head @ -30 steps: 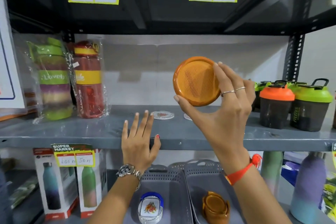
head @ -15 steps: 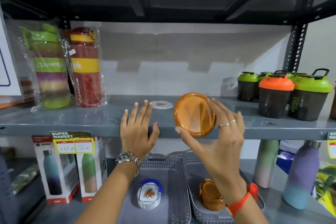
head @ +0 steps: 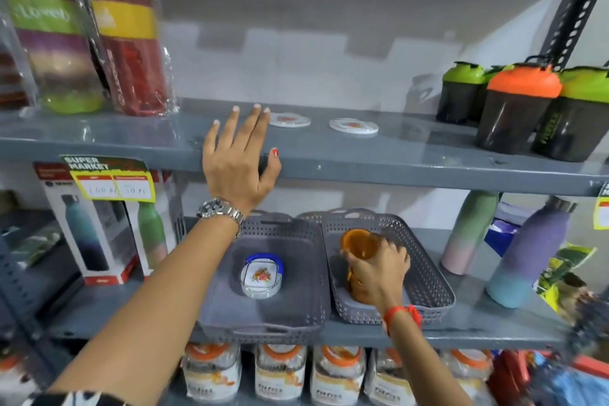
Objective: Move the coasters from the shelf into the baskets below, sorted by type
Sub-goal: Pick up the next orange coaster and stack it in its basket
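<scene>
Right basket: orange coaster within fingers

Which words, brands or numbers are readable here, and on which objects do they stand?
"SUPER MARKET": yellow price tag on the shelf edge.
"100" and "50": same tag, blurred, uncertain.
"Lovely": green wrapped bottle, blurred.
Print on the red bottle, shaker and lower packets: unreadable.

I note a silver metal link wristwatch on the left wrist. Left thumbnail carries red polish; the other nails look pale. The right wrist bears an orange-red band. A patterned dark-and-white sleeve edge shows lower left.
</scene>
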`<state>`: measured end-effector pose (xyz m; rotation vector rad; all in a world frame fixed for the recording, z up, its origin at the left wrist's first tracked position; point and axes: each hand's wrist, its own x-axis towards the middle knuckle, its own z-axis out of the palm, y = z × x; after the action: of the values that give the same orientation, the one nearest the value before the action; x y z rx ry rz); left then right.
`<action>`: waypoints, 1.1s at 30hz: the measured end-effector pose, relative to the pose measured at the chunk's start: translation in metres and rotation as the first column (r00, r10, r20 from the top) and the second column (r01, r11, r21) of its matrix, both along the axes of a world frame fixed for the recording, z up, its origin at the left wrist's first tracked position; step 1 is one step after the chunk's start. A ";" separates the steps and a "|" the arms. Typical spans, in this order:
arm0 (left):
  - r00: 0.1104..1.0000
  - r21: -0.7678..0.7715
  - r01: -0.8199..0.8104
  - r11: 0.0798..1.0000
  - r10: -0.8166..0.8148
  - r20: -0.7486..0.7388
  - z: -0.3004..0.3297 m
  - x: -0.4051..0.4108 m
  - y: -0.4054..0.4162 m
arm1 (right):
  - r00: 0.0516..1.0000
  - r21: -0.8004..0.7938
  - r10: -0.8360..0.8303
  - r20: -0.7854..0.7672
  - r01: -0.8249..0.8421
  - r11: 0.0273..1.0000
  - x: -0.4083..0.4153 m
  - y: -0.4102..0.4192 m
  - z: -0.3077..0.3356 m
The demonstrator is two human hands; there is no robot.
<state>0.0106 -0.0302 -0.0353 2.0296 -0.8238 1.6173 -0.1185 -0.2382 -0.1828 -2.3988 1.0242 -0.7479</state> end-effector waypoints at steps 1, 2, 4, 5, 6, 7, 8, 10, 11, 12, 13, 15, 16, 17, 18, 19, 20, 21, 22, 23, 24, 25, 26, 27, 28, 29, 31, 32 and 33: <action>1.000 0.000 -0.001 1.000 0.001 0.005 0.000 0.001 0.000 | 0.997 0.029 -0.013 -0.075 0.015 0.999 0.004 -0.007 -0.006; 1.000 -0.002 -0.001 1.000 0.001 0.007 -0.001 0.002 0.000 | 0.990 0.054 -0.018 -0.141 0.026 0.998 0.008 -0.013 -0.012; 1.000 -0.010 -0.003 1.000 0.003 0.019 -0.001 0.002 0.000 | 0.971 0.093 -0.012 -0.240 0.035 0.995 0.013 -0.022 -0.021; 1.000 -0.013 -0.005 1.000 0.005 0.021 -0.001 0.003 -0.001 | 0.961 0.114 -0.004 -0.276 0.037 0.993 0.015 -0.025 -0.025; 1.000 -0.016 -0.006 1.000 0.007 0.022 -0.002 0.002 -0.001 | 0.954 0.135 0.006 -0.300 0.036 0.990 0.017 -0.027 -0.029; 1.000 -0.019 -0.009 1.000 0.010 0.023 -0.002 0.002 -0.001 | 0.948 0.154 0.020 -0.318 0.031 0.988 0.019 -0.030 -0.032; 1.000 -0.022 -0.013 1.000 0.013 0.025 -0.002 0.002 -0.001 | 0.941 0.172 0.033 -0.336 0.026 0.985 0.021 -0.032 -0.035; 0.999 -0.026 -0.020 0.999 0.020 0.029 -0.002 0.002 -0.001 | 0.923 0.199 0.055 -0.382 0.024 0.980 0.024 -0.033 -0.039; 0.999 -0.026 -0.023 0.999 0.024 0.031 -0.002 0.002 -0.001 | 0.912 0.205 0.063 -0.405 0.024 0.978 0.026 -0.034 -0.040; 0.999 -0.026 -0.027 0.999 0.028 0.032 -0.001 0.002 -0.001 | 0.901 0.208 0.069 -0.429 0.024 0.978 0.028 -0.033 -0.041; 0.999 -0.027 -0.029 0.999 0.030 0.034 -0.001 0.002 -0.001 | 0.889 0.209 0.074 -0.451 0.025 0.978 0.029 -0.033 -0.041; 0.999 -0.029 -0.034 0.999 0.035 0.037 -0.001 0.002 -0.001 | 0.877 0.209 0.073 -0.474 0.032 0.977 0.032 -0.033 -0.040; 0.999 -0.030 -0.034 0.999 0.035 0.038 -0.001 0.002 -0.001 | 0.878 0.210 0.069 -0.473 0.036 0.977 0.032 -0.034 -0.039; 0.999 -0.031 -0.033 0.999 0.034 0.038 -0.001 0.002 -0.001 | 0.885 0.208 0.062 -0.462 0.040 0.977 0.033 -0.034 -0.038; 0.999 -0.031 -0.031 0.999 0.032 0.038 -0.001 0.002 -0.001 | 0.893 0.202 0.049 -0.447 0.047 0.978 0.032 -0.035 -0.038; 0.999 -0.031 -0.028 0.999 0.030 0.037 -0.001 0.002 -0.001 | 0.899 0.190 0.035 -0.436 0.053 0.980 0.031 -0.036 -0.037; 0.999 -0.030 -0.028 0.999 0.029 0.036 -0.002 0.002 -0.001 | 0.899 0.173 0.027 -0.437 0.054 0.983 0.030 -0.037 -0.037; 0.999 -0.027 -0.028 0.999 0.029 0.035 -0.002 0.002 0.000 | 0.894 0.158 0.025 -0.448 0.052 0.986 0.029 -0.038 -0.037; 0.999 -0.025 -0.030 0.999 0.030 0.035 -0.002 0.002 0.000 | 0.887 0.151 0.023 -0.461 0.052 0.987 0.029 -0.038 -0.037; 0.999 -0.024 -0.030 0.999 0.031 0.035 -0.002 0.003 0.000 | 0.882 0.153 0.021 -0.472 0.058 0.987 0.029 -0.038 -0.038; 0.999 -0.025 -0.029 0.999 0.030 0.034 -0.002 0.003 0.000 | 0.875 0.164 0.025 -0.484 0.063 0.984 0.028 -0.037 -0.038; 0.999 -0.025 -0.028 0.999 0.029 0.033 -0.002 0.002 0.000 | 0.867 0.175 0.035 -0.498 0.061 0.983 0.029 -0.037 -0.038; 0.999 -0.025 -0.028 0.999 0.029 0.033 -0.002 0.002 0.000 | 0.857 0.180 0.048 -0.513 0.052 0.982 0.029 -0.037 -0.038; 0.999 -0.025 -0.028 0.999 0.029 0.035 -0.002 0.002 0.000 | 0.848 0.179 0.059 -0.526 0.042 0.983 0.030 -0.037 -0.038; 0.999 -0.024 -0.029 0.999 0.030 0.036 -0.001 0.002 0.000 | 0.842 0.178 0.067 -0.535 0.035 0.983 0.030 -0.037 -0.038; 0.999 -0.023 -0.029 0.999 0.030 0.036 -0.002 0.002 0.000 | 0.836 0.178 0.073 -0.544 0.029 0.984 0.030 -0.039 -0.037; 0.999 -0.020 -0.031 0.999 0.032 0.031 -0.002 0.002 0.000 | 0.823 0.182 0.090 -0.561 0.016 0.983 0.029 -0.043 -0.038; 0.999 -0.018 -0.030 0.999 0.030 0.026 -0.002 0.002 0.000 | 0.819 0.194 0.105 -0.565 0.008 0.981 0.028 -0.045 -0.039; 0.999 -0.018 -0.026 0.999 0.027 0.022 -0.002 0.002 0.000 | 0.826 0.215 0.119 -0.550 0.002 0.977 0.026 -0.046 -0.040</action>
<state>0.0124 -0.0302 -0.0374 2.0222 -0.7907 1.6585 -0.0923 -0.2838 -0.2231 -2.4964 1.1625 0.1178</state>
